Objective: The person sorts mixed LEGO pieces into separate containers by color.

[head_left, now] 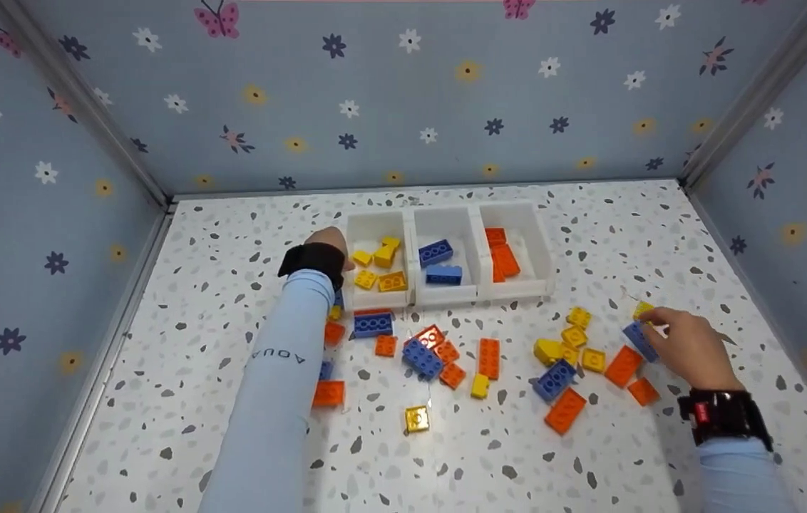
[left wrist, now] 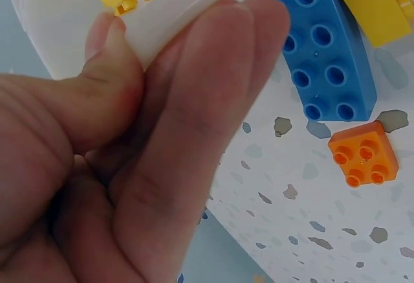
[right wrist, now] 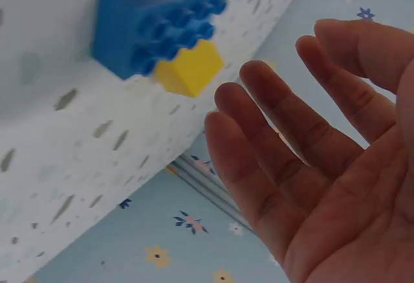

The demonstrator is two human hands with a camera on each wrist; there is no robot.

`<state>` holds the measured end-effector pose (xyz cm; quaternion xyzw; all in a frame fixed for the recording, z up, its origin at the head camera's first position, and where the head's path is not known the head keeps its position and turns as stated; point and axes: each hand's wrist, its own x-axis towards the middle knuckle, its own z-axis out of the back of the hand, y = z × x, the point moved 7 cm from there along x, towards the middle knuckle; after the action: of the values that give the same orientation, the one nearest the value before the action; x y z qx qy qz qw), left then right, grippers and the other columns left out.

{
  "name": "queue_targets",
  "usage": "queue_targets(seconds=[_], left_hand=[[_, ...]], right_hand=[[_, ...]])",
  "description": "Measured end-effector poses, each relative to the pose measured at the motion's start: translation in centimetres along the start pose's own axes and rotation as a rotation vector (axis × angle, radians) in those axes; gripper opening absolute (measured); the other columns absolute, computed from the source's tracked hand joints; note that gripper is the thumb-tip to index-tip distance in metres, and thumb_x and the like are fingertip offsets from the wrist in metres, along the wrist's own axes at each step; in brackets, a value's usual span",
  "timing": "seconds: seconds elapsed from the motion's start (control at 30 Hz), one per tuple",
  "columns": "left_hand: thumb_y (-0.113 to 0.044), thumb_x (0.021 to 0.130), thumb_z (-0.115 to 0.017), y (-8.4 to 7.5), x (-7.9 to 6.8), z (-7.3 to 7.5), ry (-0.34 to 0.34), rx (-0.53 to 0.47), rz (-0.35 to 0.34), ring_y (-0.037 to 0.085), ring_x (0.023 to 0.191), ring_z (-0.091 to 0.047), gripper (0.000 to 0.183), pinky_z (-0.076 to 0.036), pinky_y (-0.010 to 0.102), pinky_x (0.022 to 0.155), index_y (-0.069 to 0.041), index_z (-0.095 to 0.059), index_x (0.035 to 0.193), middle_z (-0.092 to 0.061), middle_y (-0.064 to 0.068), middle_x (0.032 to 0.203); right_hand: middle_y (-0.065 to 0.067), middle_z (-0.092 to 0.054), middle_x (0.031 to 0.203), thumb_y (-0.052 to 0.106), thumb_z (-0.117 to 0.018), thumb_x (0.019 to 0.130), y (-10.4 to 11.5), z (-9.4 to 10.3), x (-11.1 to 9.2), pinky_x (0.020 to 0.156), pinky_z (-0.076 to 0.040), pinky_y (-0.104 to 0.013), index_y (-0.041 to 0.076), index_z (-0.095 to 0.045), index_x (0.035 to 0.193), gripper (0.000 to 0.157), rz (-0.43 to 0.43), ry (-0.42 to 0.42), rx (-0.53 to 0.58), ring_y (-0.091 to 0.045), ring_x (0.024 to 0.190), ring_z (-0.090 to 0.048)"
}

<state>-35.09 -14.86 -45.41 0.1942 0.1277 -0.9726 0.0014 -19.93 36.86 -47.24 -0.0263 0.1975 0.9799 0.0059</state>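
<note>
My left hand (head_left: 331,244) pinches the left wall of a white three-compartment tray (head_left: 515,289); in the left wrist view the thumb and fingers close around its white rim (left wrist: 178,21). Beside those fingers lie a blue toy brick (left wrist: 326,50), a yellow brick (left wrist: 375,4) and a small orange brick (left wrist: 364,155). On the right, my right hand (head_left: 692,350) hovers by a blue brick (head_left: 640,340) and a yellow brick (head_left: 643,308). The right wrist view shows its fingers apart and loosely bent, with a gap between them and the blue brick (right wrist: 158,24).
Yellow bricks (head_left: 384,255) sit in the tray's left compartment, blue bricks (head_left: 443,275) in the middle, orange bricks (head_left: 505,260) in the right. Several mixed bricks lie scattered in front, including a blue one (head_left: 423,358) and an orange one (head_left: 565,411). Flower-patterned panels (head_left: 403,92) enclose the speckled table (head_left: 489,463).
</note>
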Motion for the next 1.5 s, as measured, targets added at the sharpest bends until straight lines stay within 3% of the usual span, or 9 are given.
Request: queue_targets(seconds=[0.1, 0.33, 0.43, 0.63, 0.73, 0.83, 1.0, 1.23, 1.5], left_hand=[[-0.019, 0.089, -0.074, 0.1, -0.2, 0.2, 0.002, 0.0, 0.005, 0.027, 0.084, -0.06, 0.026, -0.05, 0.036, 0.079, 0.006, -0.069, 0.093, -0.07, 0.018, 0.098], [-0.022, 0.091, -0.073, 0.6, 0.6, -0.4, 0.019, -0.008, 0.029, 0.03, 0.096, -0.063, 0.029, -0.051, 0.039, 0.086, 0.004, -0.069, 0.102, -0.069, 0.018, 0.106], [-0.022, 0.092, -0.072, 0.4, 0.1, -0.2, 0.016, -0.011, 0.026, 0.032, 0.1, -0.063, 0.03, -0.051, 0.04, 0.089, 0.005, -0.069, 0.104, -0.069, 0.019, 0.108], [-0.018, 0.092, -0.072, -0.5, -1.4, 0.5, -0.008, -0.02, -0.002, 0.033, 0.099, -0.064, 0.028, -0.051, 0.041, 0.09, 0.008, -0.071, 0.1, -0.07, 0.021, 0.105], [-0.019, 0.091, -0.072, -0.3, -0.8, 0.2, -0.02, -0.01, 0.016, 0.032, 0.1, -0.065, 0.028, -0.051, 0.04, 0.09, 0.007, -0.071, 0.101, -0.07, 0.02, 0.106], [-0.02, 0.091, -0.073, 0.1, 0.2, -0.2, -0.01, -0.003, 0.038, 0.032, 0.102, -0.064, 0.029, -0.051, 0.041, 0.091, 0.006, -0.07, 0.103, -0.07, 0.02, 0.109], [-0.023, 0.09, -0.075, 0.7, 1.5, -0.9, 0.016, -0.016, 0.055, 0.032, 0.102, -0.064, 0.033, -0.051, 0.041, 0.091, 0.004, -0.069, 0.106, -0.069, 0.019, 0.11], [-0.026, 0.09, -0.075, 1.2, 2.1, -1.2, 0.019, -0.025, 0.058, 0.029, 0.096, -0.063, 0.033, -0.051, 0.038, 0.086, 0.003, -0.069, 0.104, -0.069, 0.016, 0.105], [-0.024, 0.09, -0.075, 0.9, 1.4, -1.0, 0.023, -0.037, 0.052, 0.029, 0.098, -0.064, 0.031, -0.052, 0.039, 0.087, 0.004, -0.071, 0.105, -0.07, 0.017, 0.108]], right_hand=[[-0.029, -0.063, 0.113, 0.013, -0.064, 0.095, -1.1, -1.2, -0.3, 0.054, -0.042, -0.036, -0.004, -0.064, 0.123, 0.033, -0.044, 0.037, -0.005, -0.028, 0.071, -0.057], [-0.034, -0.059, 0.12, 0.012, -0.069, 0.092, -2.3, -2.5, -0.4, 0.061, -0.04, -0.038, -0.004, -0.063, 0.122, 0.034, -0.096, 0.054, -0.007, -0.032, 0.079, -0.054], [-0.032, -0.061, 0.117, 0.01, -0.07, 0.09, -2.5, -2.7, -0.4, 0.063, -0.04, -0.039, -0.003, -0.063, 0.117, 0.031, -0.11, 0.045, 0.003, -0.033, 0.079, -0.054], [-0.03, -0.059, 0.111, 0.009, -0.069, 0.091, -2.9, -3.1, -0.3, 0.052, -0.042, -0.035, -0.001, -0.059, 0.116, 0.029, -0.135, 0.057, 0.027, -0.027, 0.068, -0.053], [-0.03, -0.059, 0.112, 0.01, -0.069, 0.091, -2.8, -2.9, -0.3, 0.05, -0.044, -0.035, -0.001, -0.059, 0.117, 0.03, -0.137, 0.057, 0.033, -0.027, 0.068, -0.054], [-0.031, -0.059, 0.112, 0.01, -0.071, 0.09, -1.9, -1.9, -0.2, 0.059, -0.048, -0.044, -0.002, -0.061, 0.116, 0.031, -0.124, 0.031, 0.029, -0.035, 0.078, -0.057], [-0.031, -0.063, 0.11, 0.01, -0.072, 0.09, 1.6, 1.0, 0.7, 0.074, -0.048, -0.053, -0.001, -0.064, 0.115, 0.029, -0.066, -0.055, 0.034, -0.04, 0.09, -0.058], [-0.025, -0.067, 0.104, 0.005, -0.072, 0.089, 10.1, 4.4, 3.8, 0.067, -0.052, -0.049, -0.001, -0.067, 0.11, 0.023, 0.201, -0.174, 0.066, -0.033, 0.079, -0.065], [-0.023, -0.067, 0.105, 0.002, -0.075, 0.086, 19.2, 3.9, 8.4, 0.074, -0.055, -0.051, 0.001, -0.068, 0.107, 0.022, 0.406, -0.156, 0.061, -0.036, 0.087, -0.066]])
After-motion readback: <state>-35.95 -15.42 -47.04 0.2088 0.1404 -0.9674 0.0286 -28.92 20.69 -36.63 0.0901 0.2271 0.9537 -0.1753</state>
